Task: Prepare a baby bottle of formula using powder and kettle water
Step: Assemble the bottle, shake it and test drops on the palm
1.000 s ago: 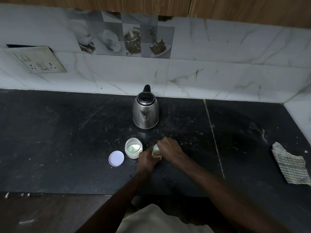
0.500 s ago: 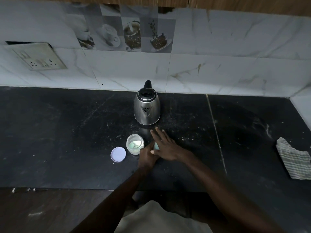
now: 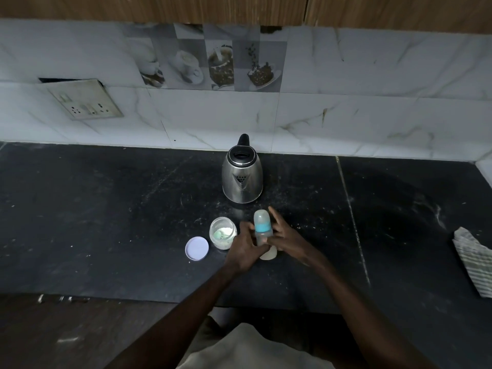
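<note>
A baby bottle [image 3: 263, 230] with a clear cap and a blue collar stands upright on the black counter [image 3: 106, 222], pale liquid at its base. My left hand [image 3: 243, 247] grips its body from the left. My right hand [image 3: 286, 235] touches it from the right with fingers spread. An open jar of white powder [image 3: 223, 232] stands just left of my left hand, its white lid [image 3: 197, 248] flat beside it. A steel kettle [image 3: 241, 177] stands behind the bottle.
A striped cloth [image 3: 472, 262] lies at the counter's right edge. A tiled wall with a socket plate [image 3: 85, 103] runs behind the counter. The counter's front edge passes just below my forearms.
My right hand has come off the top of the bottle and opened beside it. The capped bottle now shows upright between both hands. The camera has shifted slightly.
</note>
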A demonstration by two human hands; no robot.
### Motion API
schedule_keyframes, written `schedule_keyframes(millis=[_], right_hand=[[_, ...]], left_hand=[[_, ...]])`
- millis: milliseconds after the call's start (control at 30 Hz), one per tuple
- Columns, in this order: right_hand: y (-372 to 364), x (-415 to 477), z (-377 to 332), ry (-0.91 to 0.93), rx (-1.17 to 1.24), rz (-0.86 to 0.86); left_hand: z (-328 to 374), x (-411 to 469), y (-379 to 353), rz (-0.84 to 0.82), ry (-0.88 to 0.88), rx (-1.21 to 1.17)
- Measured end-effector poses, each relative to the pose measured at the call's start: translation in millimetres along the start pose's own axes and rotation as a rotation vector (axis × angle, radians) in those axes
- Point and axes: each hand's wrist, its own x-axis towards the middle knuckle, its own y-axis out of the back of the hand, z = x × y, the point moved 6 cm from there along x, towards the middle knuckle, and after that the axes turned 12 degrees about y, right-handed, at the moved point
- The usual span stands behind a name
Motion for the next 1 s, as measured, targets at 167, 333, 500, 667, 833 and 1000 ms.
schedule_keyframes(millis=[167, 333, 500, 667, 833, 1000], right_hand=[[10.5, -7.5, -23.2, 0.005, 0.086, 0.016], [7.2, -17.5, -32.6, 0.002, 0.209, -0.024], [-9.9, -23.4, -30.7, -0.043, 0.183, 0.125], [-24.7, -27.2, -30.1, -0.074, 0.269, 0.216], [-34.0, -28.2, -37.8, -0.102, 0.342, 0.287], [-31.9, -22.4, -66.5, 0.04, 0.191, 0.384]], left_hand=[[22.8, -9.2, 6.8, -0.058, -0.043, -0.203], [26.9, -14.7, 6.0, -0.173, 0.036, -0.455], [19.7, -11.2, 9.0, -0.237, 0.155, -0.491], [23.5, -17.4, 17.9, -0.338, 0.118, -0.43], [24.3, -16.4, 32.2, -0.363, 0.147, -0.418], [13.0, -19.2, 41.6, -0.347, 0.405, -0.518]])
